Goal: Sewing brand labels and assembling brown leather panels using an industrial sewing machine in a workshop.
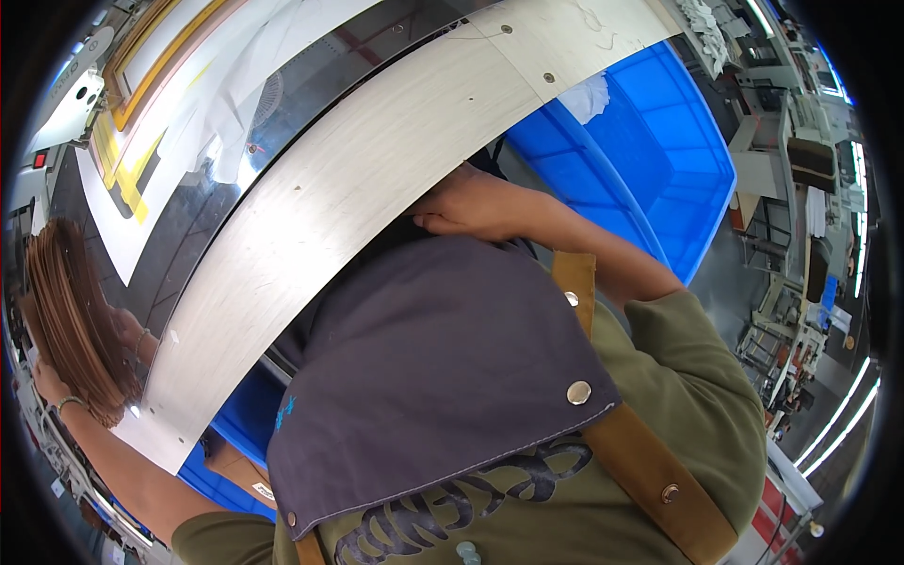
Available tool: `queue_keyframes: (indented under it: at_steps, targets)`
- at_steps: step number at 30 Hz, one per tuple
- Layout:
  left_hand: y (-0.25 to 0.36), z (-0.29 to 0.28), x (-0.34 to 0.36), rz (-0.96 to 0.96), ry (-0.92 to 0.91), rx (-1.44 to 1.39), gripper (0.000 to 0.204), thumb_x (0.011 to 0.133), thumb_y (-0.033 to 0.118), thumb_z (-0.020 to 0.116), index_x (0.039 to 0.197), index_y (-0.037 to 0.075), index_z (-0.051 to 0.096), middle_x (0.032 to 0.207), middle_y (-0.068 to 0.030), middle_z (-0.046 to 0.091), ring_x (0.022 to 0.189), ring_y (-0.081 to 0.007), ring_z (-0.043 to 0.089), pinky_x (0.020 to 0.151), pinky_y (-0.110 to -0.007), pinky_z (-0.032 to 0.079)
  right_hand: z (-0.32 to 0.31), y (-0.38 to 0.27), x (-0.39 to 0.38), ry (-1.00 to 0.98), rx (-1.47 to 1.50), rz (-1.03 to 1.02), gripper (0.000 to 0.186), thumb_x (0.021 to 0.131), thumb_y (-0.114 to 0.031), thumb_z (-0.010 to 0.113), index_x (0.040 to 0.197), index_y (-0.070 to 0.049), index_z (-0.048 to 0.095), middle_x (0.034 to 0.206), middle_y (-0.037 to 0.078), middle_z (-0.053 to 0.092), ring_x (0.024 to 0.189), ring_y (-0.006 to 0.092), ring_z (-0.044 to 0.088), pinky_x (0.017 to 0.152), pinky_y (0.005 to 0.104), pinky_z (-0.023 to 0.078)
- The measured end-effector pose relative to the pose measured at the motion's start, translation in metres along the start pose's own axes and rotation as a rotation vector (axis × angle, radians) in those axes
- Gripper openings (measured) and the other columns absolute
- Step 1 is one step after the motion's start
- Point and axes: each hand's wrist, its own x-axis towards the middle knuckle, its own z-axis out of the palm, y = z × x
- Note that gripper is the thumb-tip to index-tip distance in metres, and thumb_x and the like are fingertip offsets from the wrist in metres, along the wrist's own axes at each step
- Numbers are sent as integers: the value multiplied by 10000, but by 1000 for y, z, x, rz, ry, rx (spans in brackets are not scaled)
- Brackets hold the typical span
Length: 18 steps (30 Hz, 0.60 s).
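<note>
At the far left, my left hand (52,384) is closed on the outer side of a thick stack of brown sheets (71,320), held tilted with their edges showing. The sheets' material is hard to tell. A dark glossy surface beside the stack mirrors part of it and the hand. My right hand (480,202) is by the near edge of a curved-looking pale metal tabletop strip (311,207), just above my dark apron (443,348). Its fingers are curled in, and the tips are hidden at the edge, so anything in them is out of sight.
A blue plastic bin (650,141) with some white material in it stands right of the strip. Another blue bin (202,476) and a cardboard box (235,466) sit below left. Beyond the strip lie a white sheet (132,221) with yellow tape and a yellow frame (122,71).
</note>
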Motion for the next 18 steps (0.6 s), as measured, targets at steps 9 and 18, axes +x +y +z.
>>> queue_keyframes:
  at_steps: [9,18]
  targets:
    - [32,0,-22,174,-286,50,440,1062,438,620,1335,116,744,1260,-55,768,1159,-206,713,1030,-360,529,-5,-7,-6,87,5,47,405,1004,-263,513,1313,-95,714,1415,200,607,1401,403,477,1252,527,300]
    - [12,18,-1,173,-351,-166,321,1067,350,657,1294,153,770,1227,-16,776,1115,-162,722,972,-346,561,2,-2,-9,132,-33,-30,450,1013,-251,519,1410,-101,668,1437,229,578,1425,415,459,1260,543,287]
